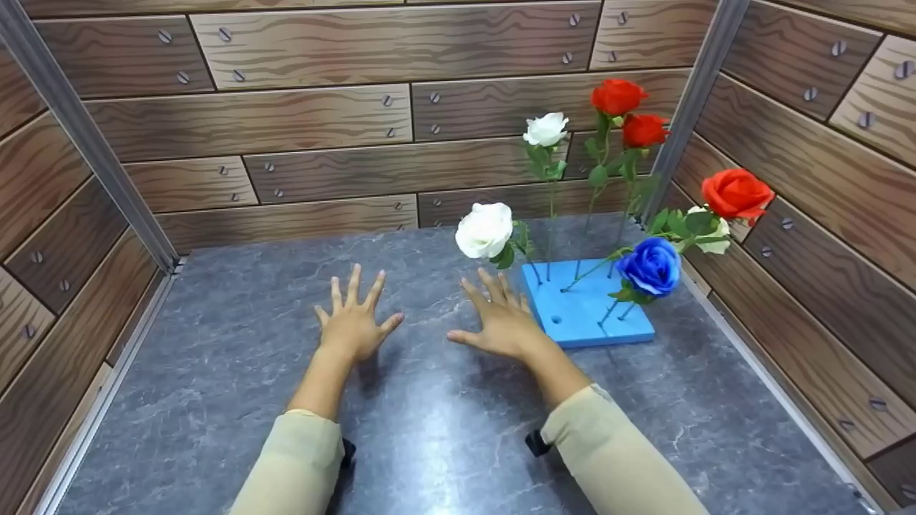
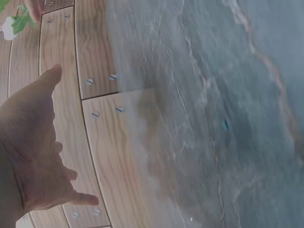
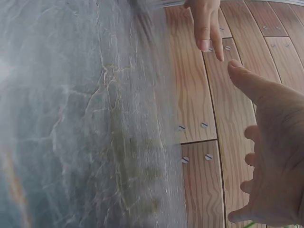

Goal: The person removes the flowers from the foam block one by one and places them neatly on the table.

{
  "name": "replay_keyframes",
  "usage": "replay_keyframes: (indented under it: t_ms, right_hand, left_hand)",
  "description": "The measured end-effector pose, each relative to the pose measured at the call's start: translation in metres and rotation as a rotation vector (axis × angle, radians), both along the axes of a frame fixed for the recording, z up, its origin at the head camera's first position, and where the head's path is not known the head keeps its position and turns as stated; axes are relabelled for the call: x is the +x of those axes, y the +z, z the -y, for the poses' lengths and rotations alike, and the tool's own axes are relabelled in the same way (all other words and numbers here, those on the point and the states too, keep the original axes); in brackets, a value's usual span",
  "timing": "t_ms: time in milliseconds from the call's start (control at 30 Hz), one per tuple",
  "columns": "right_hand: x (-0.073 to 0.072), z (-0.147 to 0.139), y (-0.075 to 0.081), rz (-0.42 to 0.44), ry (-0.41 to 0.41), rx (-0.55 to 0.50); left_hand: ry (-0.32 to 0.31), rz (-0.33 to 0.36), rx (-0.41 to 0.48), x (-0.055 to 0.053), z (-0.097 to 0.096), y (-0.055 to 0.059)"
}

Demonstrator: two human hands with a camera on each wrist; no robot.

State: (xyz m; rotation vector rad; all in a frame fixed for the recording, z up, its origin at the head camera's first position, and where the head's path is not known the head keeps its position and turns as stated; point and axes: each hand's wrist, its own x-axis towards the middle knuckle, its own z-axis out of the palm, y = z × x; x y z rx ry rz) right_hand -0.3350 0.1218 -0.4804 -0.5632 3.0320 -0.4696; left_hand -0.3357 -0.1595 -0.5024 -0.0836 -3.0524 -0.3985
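Readable text: none you can read in head, left wrist or right wrist view.
Blue flat rectangular board with round holes (image 1: 583, 325): you get no legible mark on top or front edge.
Grey marble-patterned tabletop (image 1: 236, 343): veining only, no characters for you to read.
Brown wood-plank-print wall panels (image 1: 322, 150): you see grain and printed slotted screws, no lettering.
Small black block at your right cuff (image 1: 537, 443): no legible label.

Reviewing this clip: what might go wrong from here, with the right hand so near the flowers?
The right hand is spread close beside the blue base, so a sideways move might bump it. The lower white rose leans out near those fingertips and could get brushed.
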Motion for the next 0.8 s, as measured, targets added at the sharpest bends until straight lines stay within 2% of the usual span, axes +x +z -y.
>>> replay_keyframes:
  t_ms: [133, 233, 367, 533, 800]
  right_hand:
    - [0.005, -0.012, -0.004, -0.004, 0.033, -0.002]
    - [0.007, -0.024, -0.009, -0.015, 0.029, -0.015]
    - [0.012, -0.044, -0.015, -0.017, -0.010, -0.055]
    - [0.015, -0.077, -0.020, 0.009, -0.061, -0.128]
    - [0.013, -0.132, -0.027, 0.142, -0.078, -0.203]
  left_hand:
    - [-0.008, -0.014, 0.025, 0.003, -0.004, 0.002]
    - [-0.011, -0.056, 0.043, 0.005, -0.010, 0.003]
    - [-0.015, -0.114, 0.091, 0.007, -0.018, 0.002]
    - [-0.022, -0.110, 0.161, 0.009, -0.028, 0.001]
    - [-0.021, -0.123, 0.244, 0.008, -0.034, 0.004]
